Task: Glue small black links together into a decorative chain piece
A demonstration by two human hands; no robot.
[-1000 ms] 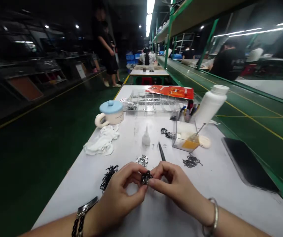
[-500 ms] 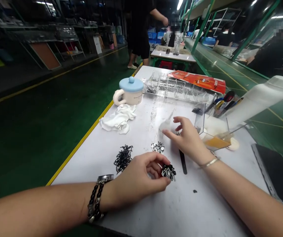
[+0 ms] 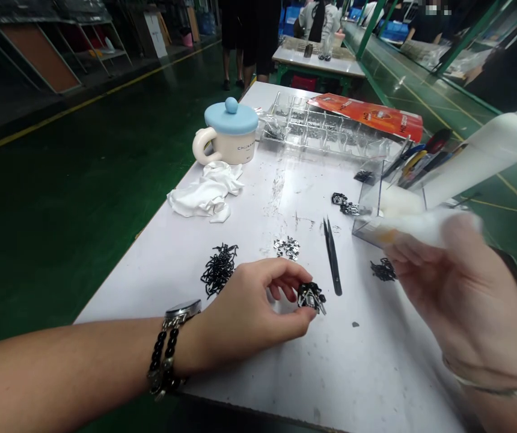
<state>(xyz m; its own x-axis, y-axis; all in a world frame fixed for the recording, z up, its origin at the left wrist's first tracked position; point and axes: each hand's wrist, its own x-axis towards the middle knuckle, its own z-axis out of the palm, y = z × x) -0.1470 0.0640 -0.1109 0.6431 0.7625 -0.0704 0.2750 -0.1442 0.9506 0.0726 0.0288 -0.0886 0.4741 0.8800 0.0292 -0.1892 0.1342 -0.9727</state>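
My left hand [image 3: 258,300] pinches a small black and silver metal part [image 3: 311,297] between thumb and fingers, just over the white table [image 3: 258,373]. At the right, my right hand [image 3: 461,282] is raised and blurred, its fingers wrapped round a translucent white squeeze bottle [image 3: 430,225]. Black tweezers [image 3: 332,258] lie between the two hands. Beyond my left hand are a heap of small silver pieces [image 3: 287,247] and, to its left, a heap of black pieces [image 3: 219,269].
A lidded mug [image 3: 234,141] and a white cloth [image 3: 208,192] stand at the left edge. A compartment tray [image 3: 321,129] bears an orange card [image 3: 371,114]. At the right are a clear tool holder [image 3: 369,231] and more black parts [image 3: 383,269]. People are in the background.
My right hand has come back toward me and to the right, now with the white bottle that lay on the table. My left hand keeps its hold. The view has tilted down.
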